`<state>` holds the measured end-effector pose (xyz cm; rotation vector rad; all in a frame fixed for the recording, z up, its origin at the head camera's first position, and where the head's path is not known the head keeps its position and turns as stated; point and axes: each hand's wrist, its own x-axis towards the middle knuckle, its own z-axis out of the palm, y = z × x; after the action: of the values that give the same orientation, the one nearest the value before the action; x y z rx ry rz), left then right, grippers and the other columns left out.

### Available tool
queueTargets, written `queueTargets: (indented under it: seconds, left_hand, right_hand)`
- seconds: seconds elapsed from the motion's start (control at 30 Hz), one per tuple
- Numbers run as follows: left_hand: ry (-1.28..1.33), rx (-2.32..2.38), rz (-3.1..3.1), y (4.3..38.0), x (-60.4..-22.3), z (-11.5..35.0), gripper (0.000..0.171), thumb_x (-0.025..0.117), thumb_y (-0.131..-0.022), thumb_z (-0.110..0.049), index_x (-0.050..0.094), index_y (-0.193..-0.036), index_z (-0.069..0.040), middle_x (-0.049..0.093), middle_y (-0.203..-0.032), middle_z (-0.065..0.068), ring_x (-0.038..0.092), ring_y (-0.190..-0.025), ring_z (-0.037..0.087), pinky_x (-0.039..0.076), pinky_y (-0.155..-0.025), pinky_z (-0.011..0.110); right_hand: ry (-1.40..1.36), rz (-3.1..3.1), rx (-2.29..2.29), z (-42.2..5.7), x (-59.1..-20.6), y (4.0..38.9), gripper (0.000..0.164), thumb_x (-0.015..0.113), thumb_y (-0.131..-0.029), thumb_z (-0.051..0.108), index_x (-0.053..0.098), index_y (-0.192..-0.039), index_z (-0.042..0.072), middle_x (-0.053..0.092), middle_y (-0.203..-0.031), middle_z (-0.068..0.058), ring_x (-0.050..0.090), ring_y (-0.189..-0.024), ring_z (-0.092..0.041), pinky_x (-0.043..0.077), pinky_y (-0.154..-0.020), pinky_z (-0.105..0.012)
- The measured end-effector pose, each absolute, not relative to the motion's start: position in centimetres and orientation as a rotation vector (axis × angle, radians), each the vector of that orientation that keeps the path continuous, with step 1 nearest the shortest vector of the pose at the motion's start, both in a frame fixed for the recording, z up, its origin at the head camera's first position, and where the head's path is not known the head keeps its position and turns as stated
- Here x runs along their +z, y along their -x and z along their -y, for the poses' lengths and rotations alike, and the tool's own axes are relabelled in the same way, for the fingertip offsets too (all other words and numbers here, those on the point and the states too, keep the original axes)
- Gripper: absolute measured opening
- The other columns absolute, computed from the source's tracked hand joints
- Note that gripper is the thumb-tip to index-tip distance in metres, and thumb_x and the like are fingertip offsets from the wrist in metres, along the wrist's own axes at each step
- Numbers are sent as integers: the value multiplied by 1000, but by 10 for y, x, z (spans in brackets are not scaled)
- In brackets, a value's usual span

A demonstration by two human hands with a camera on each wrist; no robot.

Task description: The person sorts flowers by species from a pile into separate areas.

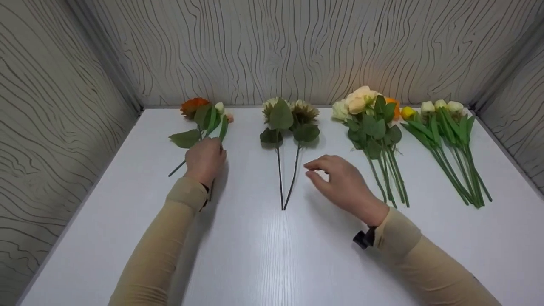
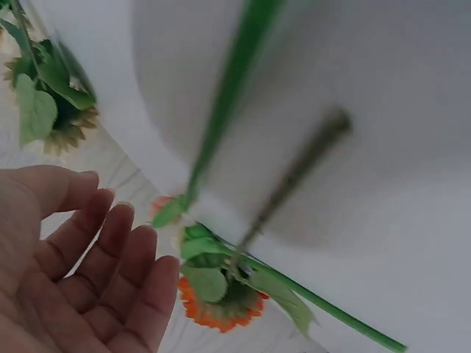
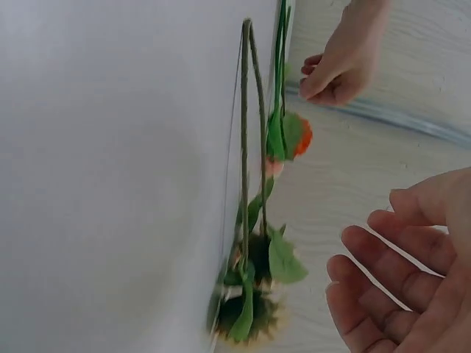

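My left hand hovers over a small group on the left: an orange flower, a white tulip and a pinkish bloom. In the left wrist view its fingers are loosely bent with nothing between them, beside the stems and the orange flower. My right hand is held above the table, thumb and fingers apart and holding nothing. To its left lie two sunflower-like flowers with pale petals, their stems meeting at the bottom. The hand hides part of the left group's stems.
Right of centre lies a bunch of cream roses with an orange flower behind. Farther right are white tulips and a yellow one. The white table is bordered by patterned walls at the back and sides.
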<state>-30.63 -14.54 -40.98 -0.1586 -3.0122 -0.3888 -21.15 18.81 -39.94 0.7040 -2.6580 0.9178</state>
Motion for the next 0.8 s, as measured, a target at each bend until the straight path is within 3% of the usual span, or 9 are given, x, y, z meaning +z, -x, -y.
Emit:
queueTargets:
  seconds: [0.17,0.33,0.63,0.8]
  left_hand:
    - [12,-437,3082,311,-417,159,24,62,-101,-22,65,-88,-2,63,-75,10,55,-67,23,45,-57,38]
    - [-53,-426,3126,314,-420,158,27,62,-101,-26,65,-90,-1,64,-76,10,55,-68,24,49,-61,40]
    - [-163,-539,3173,321,-418,156,18,55,-99,-11,67,-99,2,67,-91,16,57,-79,27,54,-76,47]
    - [-241,-792,3184,322,-412,157,19,59,-97,-14,68,-98,3,64,-85,13,56,-76,26,50,-70,40]
  right_hand:
    - [-880,2664,838,-156,-408,208,19,69,-100,21,76,-114,11,73,-107,1,66,-102,-19,56,-86,-39]
    - [-902,2688,832,-149,-416,209,19,71,-99,21,77,-113,10,74,-107,-1,66,-102,-21,56,-85,-41]
    - [-836,2757,797,-153,-424,214,20,70,-99,22,77,-112,9,74,-106,-2,67,-102,-23,55,-86,-42]
    - [-822,2778,819,-155,-423,217,21,69,-99,23,78,-112,9,74,-107,-1,67,-104,-23,55,-88,-43]
